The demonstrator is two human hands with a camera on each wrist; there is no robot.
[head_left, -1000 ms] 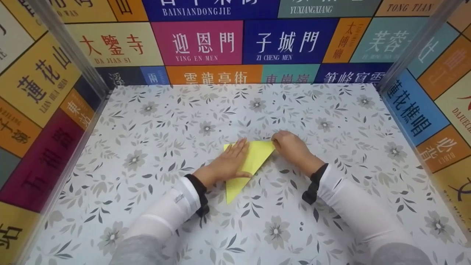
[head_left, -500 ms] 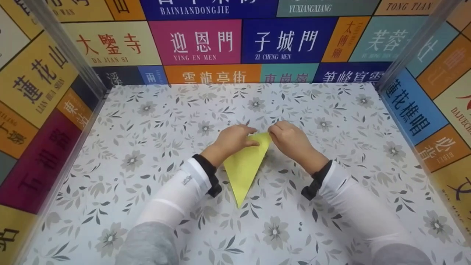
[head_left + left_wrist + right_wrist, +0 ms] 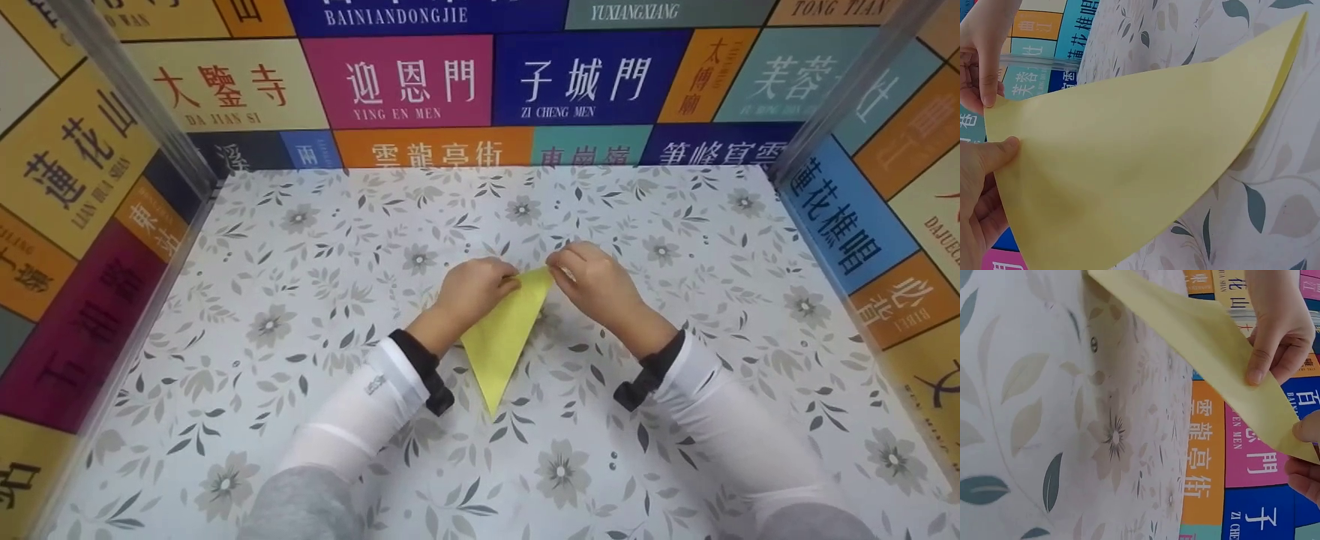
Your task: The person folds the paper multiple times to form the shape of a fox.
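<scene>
A folded yellow sheet of paper [image 3: 504,337] forms a triangle with one point toward the person. My left hand [image 3: 474,294] pinches its far edge, thumb on the near face and fingers behind, as the left wrist view shows on the paper [image 3: 1129,152]. At the far right corner my right hand [image 3: 596,283] pinches the paper between thumb and fingers. In the right wrist view the paper [image 3: 1213,343] slants up off the table, its layers lying close together. The near tip hangs low over the tabletop.
The table [image 3: 360,240] wears a white cover with grey flowers and leaves. Around its back and sides stand panels [image 3: 397,82] of coloured blocks with Chinese lettering. Clear strips [image 3: 161,97] run along the panel corners. Both wrists carry black straps [image 3: 420,360] over white sleeves.
The left hand has gone from lying flat on the paper to pinching its far edge. The paper has been lifted and turned, its far edge moving away from the person; the right hand keeps its corner.
</scene>
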